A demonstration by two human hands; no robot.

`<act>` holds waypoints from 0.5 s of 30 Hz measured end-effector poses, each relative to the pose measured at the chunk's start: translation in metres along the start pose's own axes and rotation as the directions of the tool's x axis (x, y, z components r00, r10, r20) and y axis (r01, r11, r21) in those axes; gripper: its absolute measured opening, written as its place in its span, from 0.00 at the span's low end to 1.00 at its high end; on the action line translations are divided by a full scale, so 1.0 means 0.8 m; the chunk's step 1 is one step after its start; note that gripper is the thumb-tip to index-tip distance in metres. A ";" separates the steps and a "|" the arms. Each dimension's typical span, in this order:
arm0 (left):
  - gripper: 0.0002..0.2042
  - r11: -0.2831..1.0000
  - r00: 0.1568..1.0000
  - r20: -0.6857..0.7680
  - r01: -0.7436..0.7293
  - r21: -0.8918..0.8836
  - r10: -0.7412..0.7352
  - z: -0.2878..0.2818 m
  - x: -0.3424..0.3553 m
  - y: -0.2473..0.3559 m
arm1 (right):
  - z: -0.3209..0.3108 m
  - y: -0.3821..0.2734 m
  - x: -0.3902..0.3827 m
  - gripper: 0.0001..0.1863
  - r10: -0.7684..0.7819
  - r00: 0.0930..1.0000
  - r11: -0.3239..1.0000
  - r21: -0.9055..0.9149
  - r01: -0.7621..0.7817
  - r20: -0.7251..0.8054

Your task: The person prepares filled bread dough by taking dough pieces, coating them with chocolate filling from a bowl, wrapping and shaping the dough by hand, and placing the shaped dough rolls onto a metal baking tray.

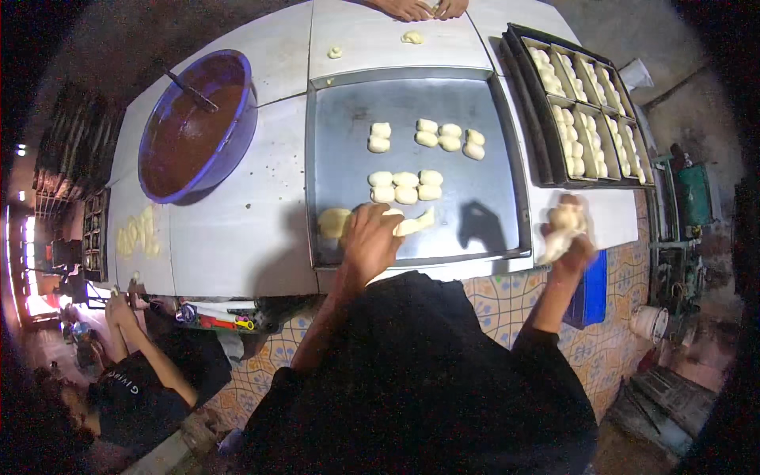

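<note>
My left hand (370, 237) is on the near left of the metal tray (340, 111), its curled fingers on pale dough, between a flattened round of dough (332, 222) and a narrow strip (416, 223). Paired dough pieces (405, 187) sit in small groups on the tray. My right hand (576, 252), blurred, is beyond the tray's right edge, closed on a lump of soft dough (567, 222).
A purple basin (241, 134) of brown mixture with a utensil sits left, dough strips (136, 233) nearby. A black divided pan (514, 63) of dough pieces stands right. A co-worker's hands (412, 9) are at the far edge; another co-worker's hands (119, 309) are lower left.
</note>
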State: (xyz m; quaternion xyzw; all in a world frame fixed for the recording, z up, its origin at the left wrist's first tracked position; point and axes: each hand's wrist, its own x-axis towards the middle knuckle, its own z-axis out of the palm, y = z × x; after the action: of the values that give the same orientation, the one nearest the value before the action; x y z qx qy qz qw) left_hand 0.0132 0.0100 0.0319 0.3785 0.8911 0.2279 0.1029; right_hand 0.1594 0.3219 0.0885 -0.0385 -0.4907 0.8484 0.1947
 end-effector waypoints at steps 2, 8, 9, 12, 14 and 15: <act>0.22 0.999 0.992 -0.127 0.003 0.054 0.004 0.007 -0.014 -0.015 | -0.009 0.059 0.014 0.25 0.344 0.938 0.563 -0.794 -0.230 -0.028; 0.29 1.000 0.977 -0.213 0.009 0.023 -0.004 0.012 -0.034 -0.033 | 0.091 0.135 0.001 0.15 0.099 0.995 0.156 -0.988 -0.022 -0.006; 0.31 0.999 0.975 -0.221 0.029 0.031 -0.022 0.009 -0.035 -0.031 | 0.121 0.147 0.003 0.19 0.304 0.952 0.179 -0.979 -0.100 -0.042; 0.38 0.993 0.992 -0.111 0.066 0.097 -0.055 0.019 -0.032 -0.027 | 0.129 0.225 0.001 0.20 0.272 0.950 0.092 -0.987 0.133 0.153; 0.42 0.987 0.994 -0.045 0.103 0.125 -0.098 0.025 -0.029 -0.031 | 0.143 0.221 0.010 0.19 0.314 0.906 0.336 -0.926 0.173 0.284; 0.42 0.986 0.993 -0.049 0.110 0.125 -0.104 0.026 -0.029 -0.034 | 0.141 0.206 0.012 0.18 0.374 0.854 0.494 -0.857 0.146 0.361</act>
State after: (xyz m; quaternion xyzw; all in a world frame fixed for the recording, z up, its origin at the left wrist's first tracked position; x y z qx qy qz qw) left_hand 0.0198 -0.0165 0.0011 0.3310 0.9249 0.1727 0.0720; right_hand 0.0734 0.1606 0.0079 0.0587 -0.8750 0.4783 -0.0455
